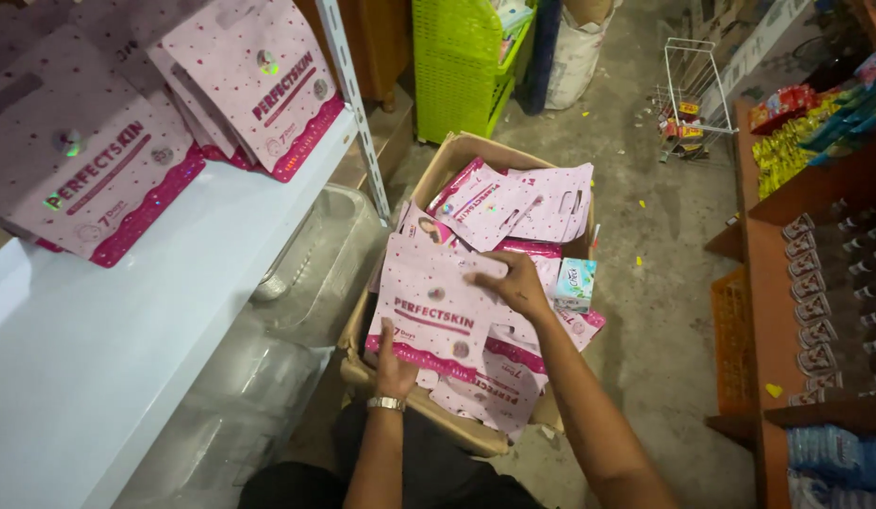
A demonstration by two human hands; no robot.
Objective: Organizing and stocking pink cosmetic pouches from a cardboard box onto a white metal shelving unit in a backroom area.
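Both hands, left hand (393, 366) and right hand (515, 283), grip a pink pouch (429, 311), hiding the cardboard box (457, 151).

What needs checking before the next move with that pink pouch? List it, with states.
1. Left hand grips the pink pouch at its lower edge: ok.
2. Right hand rests on the pouch's top right corner: ok.
3. Pouch lifted free of the cardboard box: cannot tell.
4. Bare space on the white shelf: ok.
5. Pouches on the shelf standing steadily: cannot tell.
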